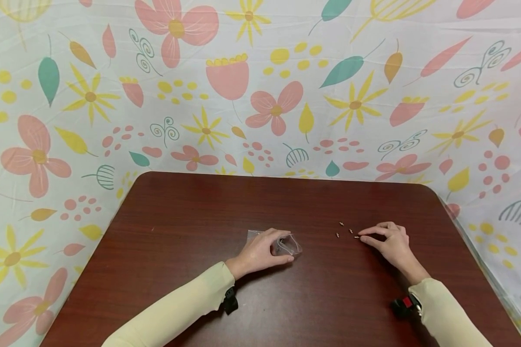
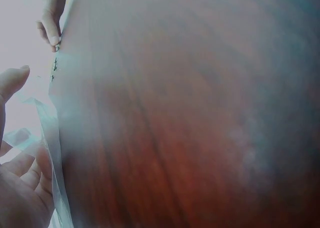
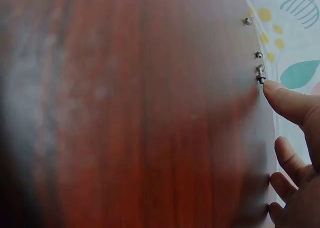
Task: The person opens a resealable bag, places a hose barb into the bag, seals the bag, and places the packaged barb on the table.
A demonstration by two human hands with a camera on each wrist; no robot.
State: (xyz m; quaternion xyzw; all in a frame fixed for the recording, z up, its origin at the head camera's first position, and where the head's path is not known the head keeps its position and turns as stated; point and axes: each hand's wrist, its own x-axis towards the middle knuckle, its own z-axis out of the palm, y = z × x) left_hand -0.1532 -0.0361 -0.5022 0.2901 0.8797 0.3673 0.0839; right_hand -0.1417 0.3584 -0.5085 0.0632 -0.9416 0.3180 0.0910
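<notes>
My left hand (image 1: pixel 258 251) curls round a small clear plastic bag (image 1: pixel 292 245), thumb on the near side and fingers across the far side. Small dark contents show inside it. In the left wrist view the bag (image 2: pixel 50 133) lies between the thumb and fingers of that hand (image 2: pixel 22 193). To the right, my right hand (image 1: pixel 392 245) pinches a tiny metal piece (image 1: pixel 357 236) at the tabletop, between thumb and index finger. Several similar metal pieces (image 1: pixel 350 231) lie just left of those fingertips. The right wrist view shows pieces (image 3: pixel 247 21) beyond the right hand (image 3: pixel 302 133).
The dark reddish-brown table (image 1: pixel 191 207) has rounded far corners. Behind it and at both sides hangs a white cloth (image 1: pixel 243 43) printed with flowers and leaves. Black wrist devices (image 1: pixel 230 301) are strapped at both cuffs.
</notes>
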